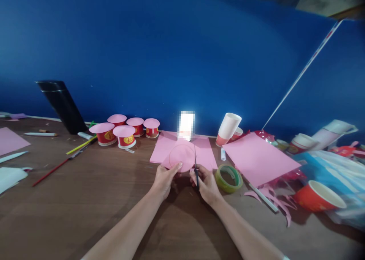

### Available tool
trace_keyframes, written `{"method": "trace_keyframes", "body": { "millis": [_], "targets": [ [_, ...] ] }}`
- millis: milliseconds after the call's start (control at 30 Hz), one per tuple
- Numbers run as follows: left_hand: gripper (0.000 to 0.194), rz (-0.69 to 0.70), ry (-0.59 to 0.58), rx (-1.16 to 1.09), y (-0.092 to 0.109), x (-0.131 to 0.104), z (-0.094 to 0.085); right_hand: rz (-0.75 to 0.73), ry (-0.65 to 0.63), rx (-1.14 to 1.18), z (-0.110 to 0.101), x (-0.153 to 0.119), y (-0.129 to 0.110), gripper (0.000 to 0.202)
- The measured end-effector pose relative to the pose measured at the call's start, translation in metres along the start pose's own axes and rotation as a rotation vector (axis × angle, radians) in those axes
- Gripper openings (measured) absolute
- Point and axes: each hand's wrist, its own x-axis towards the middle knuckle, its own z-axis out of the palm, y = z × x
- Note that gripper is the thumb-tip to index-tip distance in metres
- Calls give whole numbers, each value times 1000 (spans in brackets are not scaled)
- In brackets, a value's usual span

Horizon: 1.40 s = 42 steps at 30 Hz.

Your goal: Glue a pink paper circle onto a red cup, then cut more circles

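My left hand point(167, 179) is closed on the near left edge of a pink paper disc point(181, 153), with the thumb on top. A thin outline shows on the disc. My right hand point(207, 184) is wrapped round a pair of dark scissors point(196, 172); their blades point away, beside the disc's right edge. A small pink scrap shows by the scissors. Behind and beneath the disc, pink sheets point(161, 144) lie on the table. A bright, pixelated upright object point(186, 125) stands behind the disc.
Several red cups with pink discs on top point(124, 134) stand at left, near a black bottle point(61, 106). Green tape point(229, 178), another pink sheet point(258, 157), paper strips point(278, 203), stacked white cups point(228, 127) and an orange-red cup point(319, 196) are at right.
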Motion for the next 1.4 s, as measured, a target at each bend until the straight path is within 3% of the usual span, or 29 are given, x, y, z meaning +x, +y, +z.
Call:
{"method": "trace_keyframes", "body": {
  "millis": [800,967,1400],
  "targets": [
    [32,9,39,25,-2,4,-2,-5,-2,-57,-3,1,4,27],
    [34,-46,56,44,-3,4,-3,-27,-14,-75,-2,1,4,27],
    [43,-11,10,24,9,-5,7,-56,-31,-115,-2,0,3,25]
  ]
}}
